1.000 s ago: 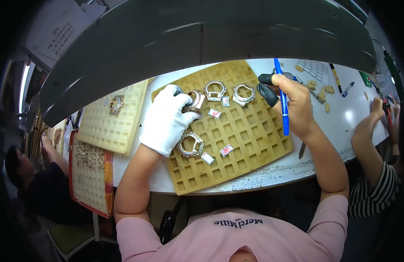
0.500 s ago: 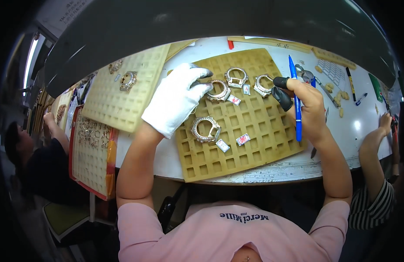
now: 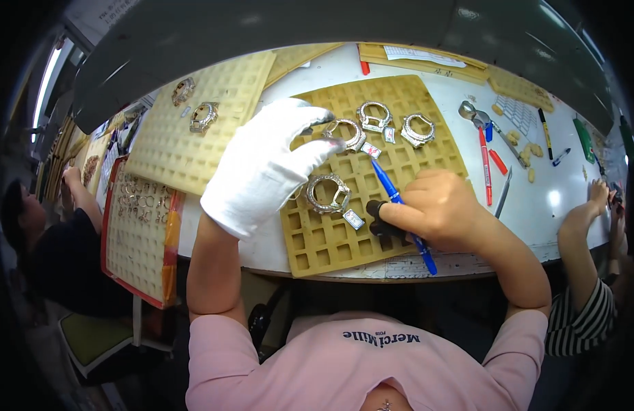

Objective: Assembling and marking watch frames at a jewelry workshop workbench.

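Observation:
My left hand (image 3: pixel 262 161), in a white glove, hovers at the left side of the yellow gridded tray (image 3: pixel 317 258). Its thumb and forefinger are apart beside a stone-set watch case (image 3: pixel 344 137) with a small tag (image 3: pixel 371 150). My right hand (image 3: pixel 433 212) grips a blue pen (image 3: pixel 387 182); black finger cots (image 3: pixel 387 222) cover its fingertips, low over the tray. What lies under those fingertips is hidden. Also on the tray are a watch case at the back (image 3: pixel 374 116), another at right (image 3: pixel 418 130), and a nearer one (image 3: pixel 328 194) beside a tag (image 3: pixel 352 219).
A paler tray (image 3: pixel 187 151) with two watch cases overlaps the left side. A red-edged board (image 3: pixel 135 229) holds several rings. To the right lie a red pen (image 3: pixel 485 164), tweezers (image 3: pixel 503 192), pliers (image 3: pixel 473 114) and yellowish bits (image 3: pixel 533 149). People work at both sides.
My right hand has left the right-hand watch case and moved down and left with the blue pen. It now covers the loose tag's spot. My left hand's fingers have spread a little.

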{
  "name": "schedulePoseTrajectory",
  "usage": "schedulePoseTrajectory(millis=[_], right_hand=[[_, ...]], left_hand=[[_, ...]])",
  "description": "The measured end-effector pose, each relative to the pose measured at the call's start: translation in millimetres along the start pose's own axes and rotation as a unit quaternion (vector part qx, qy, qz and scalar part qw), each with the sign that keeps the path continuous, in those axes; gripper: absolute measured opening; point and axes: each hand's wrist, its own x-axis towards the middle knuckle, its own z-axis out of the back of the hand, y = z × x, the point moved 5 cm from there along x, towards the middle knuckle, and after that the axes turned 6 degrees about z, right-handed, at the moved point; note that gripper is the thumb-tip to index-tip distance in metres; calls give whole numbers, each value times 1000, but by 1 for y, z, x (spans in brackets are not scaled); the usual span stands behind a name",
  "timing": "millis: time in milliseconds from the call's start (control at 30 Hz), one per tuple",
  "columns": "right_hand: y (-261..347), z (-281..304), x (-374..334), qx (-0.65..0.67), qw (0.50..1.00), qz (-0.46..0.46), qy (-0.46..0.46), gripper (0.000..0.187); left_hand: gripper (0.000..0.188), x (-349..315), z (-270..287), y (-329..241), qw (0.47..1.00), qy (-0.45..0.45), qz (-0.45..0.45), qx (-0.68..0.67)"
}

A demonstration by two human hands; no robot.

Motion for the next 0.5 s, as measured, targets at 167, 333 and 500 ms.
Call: schedulePoseTrajectory(millis=[167, 333, 500], right_hand=[[12, -10, 6, -40, 998, 40, 20, 14], [13, -17, 4, -66, 997, 47, 15, 13], [16, -18, 9, -59, 997, 50, 21, 13]], left_hand=[[36, -30, 10, 1, 991, -8, 88, -99], [42, -68, -10, -4, 987, -40, 127, -91], [46, -80, -21, -7, 992, 25, 116, -49]])
